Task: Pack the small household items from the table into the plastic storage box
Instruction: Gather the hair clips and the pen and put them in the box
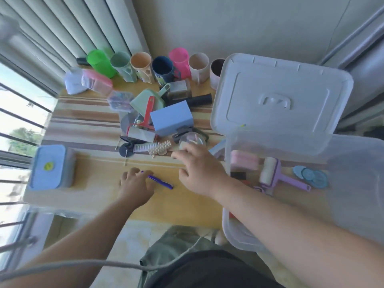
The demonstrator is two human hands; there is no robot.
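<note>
Head view: left hand rests, fingers curled, on a purple pen on the table; right hand, fingers loosely spread, holds nothing. Box stands right, items piled beyond.

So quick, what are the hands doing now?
Left hand: on the purple pen; grip cannot be told.
Right hand: open, fingers spread, holding nothing.
</note>
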